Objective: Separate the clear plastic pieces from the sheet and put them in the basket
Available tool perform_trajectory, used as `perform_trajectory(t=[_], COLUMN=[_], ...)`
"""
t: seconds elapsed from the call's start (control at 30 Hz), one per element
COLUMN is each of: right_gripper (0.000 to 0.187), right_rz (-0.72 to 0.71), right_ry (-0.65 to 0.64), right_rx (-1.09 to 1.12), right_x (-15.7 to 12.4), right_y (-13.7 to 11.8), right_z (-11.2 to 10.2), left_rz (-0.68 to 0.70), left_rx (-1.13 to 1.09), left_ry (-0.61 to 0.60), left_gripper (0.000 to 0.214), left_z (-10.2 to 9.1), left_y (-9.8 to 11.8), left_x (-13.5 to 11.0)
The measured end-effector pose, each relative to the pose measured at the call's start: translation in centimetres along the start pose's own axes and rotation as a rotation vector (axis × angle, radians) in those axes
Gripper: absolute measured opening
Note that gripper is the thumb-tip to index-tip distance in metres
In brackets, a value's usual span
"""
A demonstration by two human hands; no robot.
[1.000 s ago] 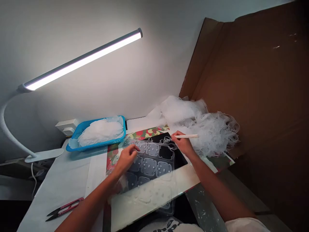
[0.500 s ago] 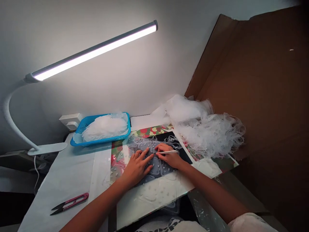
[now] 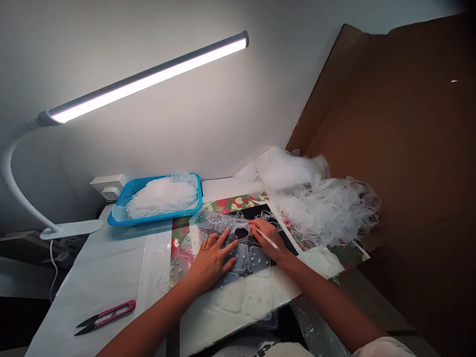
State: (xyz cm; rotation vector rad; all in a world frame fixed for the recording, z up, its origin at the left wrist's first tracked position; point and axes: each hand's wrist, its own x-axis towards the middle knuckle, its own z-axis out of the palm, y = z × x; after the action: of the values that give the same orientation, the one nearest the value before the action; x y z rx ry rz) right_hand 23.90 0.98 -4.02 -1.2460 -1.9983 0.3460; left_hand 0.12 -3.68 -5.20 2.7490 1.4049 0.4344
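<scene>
My left hand (image 3: 213, 258) lies with fingers spread, pressing on a translucent moulded sheet (image 3: 241, 255) with rounded outlines and small raised nubs. In my right hand (image 3: 268, 237) is a thin white pen-like stick (image 3: 270, 242), lying back along the palm and slightly blurred. Its fingertips pinch at the sheet, where a whitish stretched bit (image 3: 243, 225) runs toward them. Just below that bit, a dark gap (image 3: 241, 233) in the sheet shows the black surface underneath. I cannot make out how much of the sheet the right fingers grip.
A blue basket (image 3: 156, 219) of translucent pieces stands at the back left. Tangled clear trimmings (image 3: 330, 210) heap up behind my right hand. Pink-handled thread snips (image 3: 107, 317) lie front left. A lit lamp (image 3: 148, 79) hangs above, and cardboard (image 3: 386, 129) rises at right.
My right hand has moved slightly right, and the stick has swung from pointing across the sheet to lying back along the palm. A dark gap now shows in the sheet. My left hand stays put.
</scene>
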Motion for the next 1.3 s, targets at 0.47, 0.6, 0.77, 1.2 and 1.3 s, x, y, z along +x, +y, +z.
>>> perform_trajectory(t=[0.47, 0.6, 0.77, 1.2, 1.3], right_gripper=[0.022, 0.022, 0.023, 0.025, 0.020], right_rz=[0.234, 0.336, 0.472, 0.398, 0.415], right_ry=[-0.074, -0.078, -0.200, -0.128, -0.119], right_rx=[0.492, 0.627, 0.609, 0.341, 0.367], right_x=[-0.7, 0.9, 3.1, 4.1, 4.3], right_y=[-2.8, -2.3, -0.1, 2.4, 3.1], right_z=[-3.8, -3.5, -2.7, -1.5, -2.3], left_rz=[-0.392, -0.387, -0.378, -0.272, -0.448], left_rx=[-0.804, -0.776, -0.607, -0.558, -0.717], left_ry=[-0.241, -0.232, -0.141, 0.400, 0.457], left_gripper=[0.072, 0.039, 0.022, 0.024, 0.027], left_z=[-2.7, -1.1, -0.9, -3.3, -4.6], left_y=[-0.6, -0.5, -0.3, 0.5, -2.3], left_x=[9.2, 10.0, 9.1, 4.6, 2.9])
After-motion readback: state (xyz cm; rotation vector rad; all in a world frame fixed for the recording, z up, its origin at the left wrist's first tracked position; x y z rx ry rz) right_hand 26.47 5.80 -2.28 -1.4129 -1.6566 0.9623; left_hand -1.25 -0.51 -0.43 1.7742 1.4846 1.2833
